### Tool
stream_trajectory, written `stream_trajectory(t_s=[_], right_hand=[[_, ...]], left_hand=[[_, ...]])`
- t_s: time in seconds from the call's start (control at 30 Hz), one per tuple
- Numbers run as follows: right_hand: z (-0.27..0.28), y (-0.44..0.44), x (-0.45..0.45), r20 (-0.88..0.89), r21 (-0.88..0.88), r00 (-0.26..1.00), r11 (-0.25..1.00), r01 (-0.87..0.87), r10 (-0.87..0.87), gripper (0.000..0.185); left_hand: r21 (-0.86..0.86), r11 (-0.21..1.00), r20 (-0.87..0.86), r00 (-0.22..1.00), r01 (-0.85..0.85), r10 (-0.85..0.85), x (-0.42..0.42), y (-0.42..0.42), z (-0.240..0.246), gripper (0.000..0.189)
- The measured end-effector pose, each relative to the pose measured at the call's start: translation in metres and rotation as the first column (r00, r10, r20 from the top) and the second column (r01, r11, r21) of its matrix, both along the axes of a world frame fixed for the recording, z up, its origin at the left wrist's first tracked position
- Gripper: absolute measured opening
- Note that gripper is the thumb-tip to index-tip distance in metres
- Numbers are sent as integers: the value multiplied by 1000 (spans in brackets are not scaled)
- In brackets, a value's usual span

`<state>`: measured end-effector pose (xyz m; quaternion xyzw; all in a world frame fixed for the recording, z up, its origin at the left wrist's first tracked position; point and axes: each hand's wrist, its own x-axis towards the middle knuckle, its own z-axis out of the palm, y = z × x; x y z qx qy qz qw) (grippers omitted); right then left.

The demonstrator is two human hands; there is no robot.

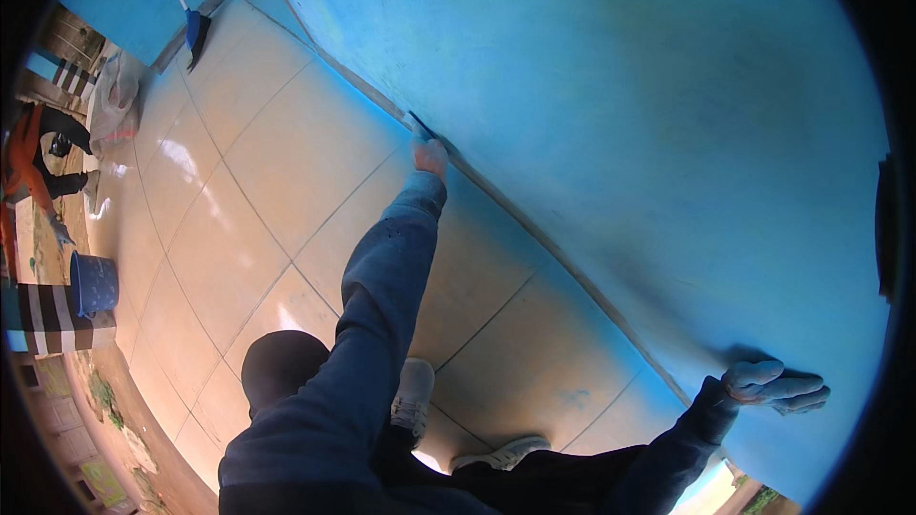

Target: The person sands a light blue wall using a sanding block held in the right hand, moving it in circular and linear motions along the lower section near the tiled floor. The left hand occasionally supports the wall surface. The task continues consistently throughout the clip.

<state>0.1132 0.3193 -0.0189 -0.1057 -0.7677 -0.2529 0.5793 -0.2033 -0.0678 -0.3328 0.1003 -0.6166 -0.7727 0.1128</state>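
Far ahead along the foot of the blue wall (608, 121), my left hand (430, 154) grips a thin, dark-edged flat tool (422, 125). The tool is at the grey strip (529, 225) where wall and floor meet; its exact kind and whether it touches the strip cannot be told. To the right, my right hand (774, 385), in what looks like a grey glove, rests against the wall with its fingers extended and holds nothing. My shoes (413, 390) stand on the tiled floor (343, 229) between the two arms.
A blue broom (196, 32) leans at the far corner, near a clear plastic bag (117, 96). At the left, a person in orange (27, 157) bends with a gloved hand above a blue bucket (94, 284) at the floor's edge. A dark rounded shape (283, 368) lies beside my left arm.
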Motion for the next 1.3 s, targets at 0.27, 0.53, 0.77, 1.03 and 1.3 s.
stream_trajectory(t_s=[0.27, 0.53, 0.77, 1.03, 1.3], right_hand=[[6, 9, -2, -42, 92, 998, 995, 49, -46, 43], [5, -7, -4, -6, 46, 1000, 999, -16, 16, 58], [6, -8, -1, 32, 62, 999, 998, -18, 16, 57], [11, -14, -6, 23, 93, 999, 994, -51, 49, 58], [5, -11, -2, 24, 49, 998, 998, -51, 49, 61]], left_hand=[[-251, 965, 300, 954, 72, 7, 163, 163, 28, 36], [735, 654, 390, 900, -178, -194, 92, 110, 68, 39], [-372, 793, 467, 835, 483, -289, 244, 229, 41, 66], [508, 861, 441, 871, -42, -218, 157, 170, 52, 46], [32, 982, 412, 892, 188, -184, 251, 242, 42, 29]])
